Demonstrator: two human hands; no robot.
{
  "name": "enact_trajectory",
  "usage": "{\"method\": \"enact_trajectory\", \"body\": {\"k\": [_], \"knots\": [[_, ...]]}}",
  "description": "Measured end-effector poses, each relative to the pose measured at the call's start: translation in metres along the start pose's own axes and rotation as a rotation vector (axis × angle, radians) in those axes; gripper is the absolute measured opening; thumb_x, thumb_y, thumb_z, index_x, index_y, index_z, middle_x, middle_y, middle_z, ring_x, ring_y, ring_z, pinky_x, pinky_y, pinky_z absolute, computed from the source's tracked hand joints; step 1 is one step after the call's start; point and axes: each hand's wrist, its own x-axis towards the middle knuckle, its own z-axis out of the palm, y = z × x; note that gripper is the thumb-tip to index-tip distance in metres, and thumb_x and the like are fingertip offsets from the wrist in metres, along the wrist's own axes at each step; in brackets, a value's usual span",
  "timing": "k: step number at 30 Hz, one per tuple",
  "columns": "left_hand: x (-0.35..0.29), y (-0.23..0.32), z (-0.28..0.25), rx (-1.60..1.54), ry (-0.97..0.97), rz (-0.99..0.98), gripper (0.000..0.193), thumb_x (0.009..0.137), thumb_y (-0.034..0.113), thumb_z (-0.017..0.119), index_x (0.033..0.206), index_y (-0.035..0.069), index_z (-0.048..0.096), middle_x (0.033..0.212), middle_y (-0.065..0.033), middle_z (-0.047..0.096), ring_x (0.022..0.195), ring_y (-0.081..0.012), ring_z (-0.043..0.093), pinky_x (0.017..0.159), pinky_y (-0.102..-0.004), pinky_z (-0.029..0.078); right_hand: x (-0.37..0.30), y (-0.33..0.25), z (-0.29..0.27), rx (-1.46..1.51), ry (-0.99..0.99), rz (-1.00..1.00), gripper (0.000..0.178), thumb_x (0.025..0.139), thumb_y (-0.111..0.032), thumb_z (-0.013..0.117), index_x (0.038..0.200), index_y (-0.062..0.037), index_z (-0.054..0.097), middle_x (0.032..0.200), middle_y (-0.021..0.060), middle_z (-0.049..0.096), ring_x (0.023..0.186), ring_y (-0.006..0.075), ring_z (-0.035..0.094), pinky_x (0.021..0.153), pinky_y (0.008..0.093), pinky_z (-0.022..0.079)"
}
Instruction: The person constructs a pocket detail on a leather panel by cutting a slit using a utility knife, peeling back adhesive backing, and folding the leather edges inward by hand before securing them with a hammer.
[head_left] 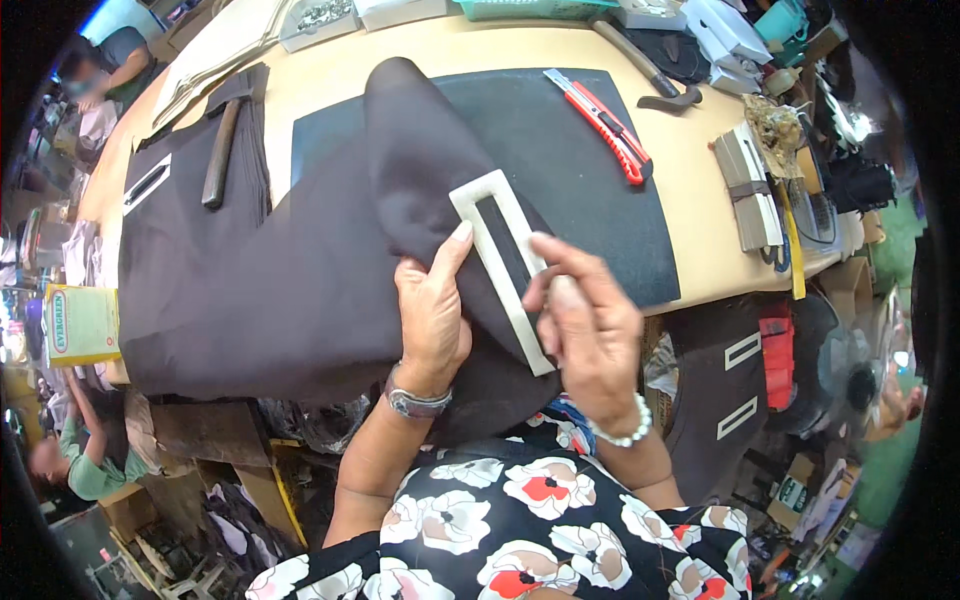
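Floral top [505, 525], left thumb [456, 250] straight, right fingers [572, 262] bent

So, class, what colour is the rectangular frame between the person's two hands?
The rectangular frame is off-white, seen best in the head view.

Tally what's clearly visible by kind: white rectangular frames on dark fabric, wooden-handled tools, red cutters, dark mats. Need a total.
White frames: 4
Wooden-handled tools: 2
Red cutter: 1
Dark mat: 1
Total: 8
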Motion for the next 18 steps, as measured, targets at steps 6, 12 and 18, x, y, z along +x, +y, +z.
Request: {"method": "enact_trajectory", "body": {"k": [6, 12, 18], "knots": [[-0.007, 0.014, -0.014, 0.106, 0.026, -0.013, 0.028, 0.084, 0.005, 0.066, 0.111, 0.002, 0.058, 0.106, -0.0056, 0.062, 0.097, -0.0144, 0.059, 0.088, -0.029, 0.045, -0.001, 0.038, 0.009, -0.061, 0.027, 0.109, 0.021, 0.095, -0.015, 0.051, 0.106, 0.0021, 0.047, 0.074, 0.0049, 0.06, 0.069, 0.0071, 0.054, 0.062, 0.0229, 0.045], [-0.012, 0.019, -0.018, 0.184, 0.012, -0.015, 0.027, 0.084, 0.008, 0.068, 0.109, 0.001, 0.059, 0.105, -0.0049, 0.061, 0.095, -0.0127, 0.057, 0.087, -0.028, 0.045, 0.009, 0.032, 0.005, 0.004, -0.039, 0.255, 0.023, 0.093, -0.016, 0.056, 0.106, 0.0004, 0.046, 0.068, 0.0026, 0.06, 0.053, 0.0018, 0.044, 0.048, 0.0176, 0.036], [-0.015, 0.02, -0.021, 0.179, -0.024, -0.027, 0.025, 0.084, 0.01, 0.069, 0.106, 0.0, 0.062, 0.104, -0.0046, 0.062, 0.093, -0.0119, 0.058, 0.086, -0.0273, 0.045, 0.016, 0.023, 0.007, 0.048, -0.063, 0.315, 0.023, 0.092, -0.017, 0.058, 0.103, -0.0013, 0.044, 0.064, 0.0033, 0.059, 0.046, 0.0005, 0.038, 0.04, 0.0176, 0.029]]}}
